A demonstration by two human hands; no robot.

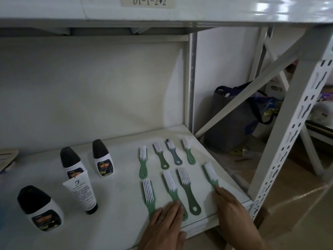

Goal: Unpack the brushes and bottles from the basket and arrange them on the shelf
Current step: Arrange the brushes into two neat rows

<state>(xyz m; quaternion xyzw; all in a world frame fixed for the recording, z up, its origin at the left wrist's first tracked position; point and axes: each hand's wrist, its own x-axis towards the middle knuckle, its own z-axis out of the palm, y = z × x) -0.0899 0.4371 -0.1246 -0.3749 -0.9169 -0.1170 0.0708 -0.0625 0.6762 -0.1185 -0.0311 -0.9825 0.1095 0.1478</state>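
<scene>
Several green brushes with white bristles lie in two rows on the white shelf, plus one grey brush in the back row. My left hand rests flat with fingertips on the handles of the front-left brush and its neighbour. My right hand lies flat, fingertips touching the handle of the front-right brush. Three white bottles with black caps stand to the left: one in front, two behind. A white tube stands cap-down. No basket is in view.
The upper shelf edge with a label hangs overhead. A perforated white upright and diagonal brace stand at the right corner. Behind the rack sit a grey bag and cardboard on the floor. Some tan object lies at the far left.
</scene>
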